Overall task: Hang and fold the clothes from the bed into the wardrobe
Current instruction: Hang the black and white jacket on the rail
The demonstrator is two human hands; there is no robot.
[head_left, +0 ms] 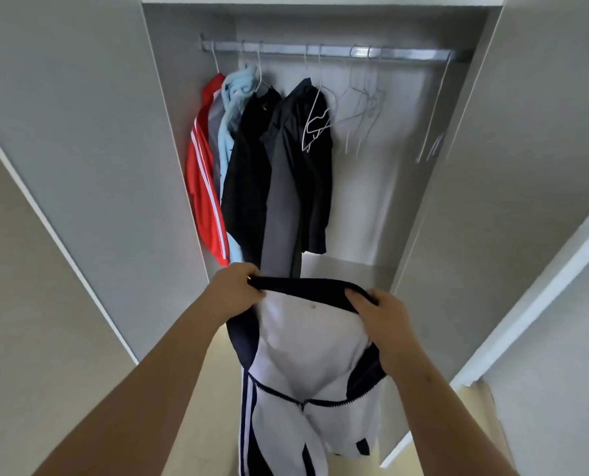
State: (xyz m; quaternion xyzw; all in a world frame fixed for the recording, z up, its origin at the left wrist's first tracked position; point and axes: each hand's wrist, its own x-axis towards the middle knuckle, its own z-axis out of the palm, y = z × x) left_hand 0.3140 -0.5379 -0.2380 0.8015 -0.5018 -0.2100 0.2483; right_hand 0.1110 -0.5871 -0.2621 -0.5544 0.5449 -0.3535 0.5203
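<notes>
The left hand point(238, 290) grips one end of the navy collar, fingers curled over the fabric. The right hand point(385, 324) pinches the other end, thumb on top. Between them hangs the white and navy track jacket point(306, 341), unzipped, its lining facing up and its striped sleeve trailing low. It is held just in front of the open wardrobe point(372, 207), below the hanging clothes.

Up on the rail point(320, 51), a red jacket point(205, 187), a light blue top point(233, 108) and two dark garments point(286, 173) crowd the left end. Bare wire hangers point(361, 108) hang apart to their right, with free rail between them. The left door point(80, 149) and the right door point(526, 166) stand wide on either side.
</notes>
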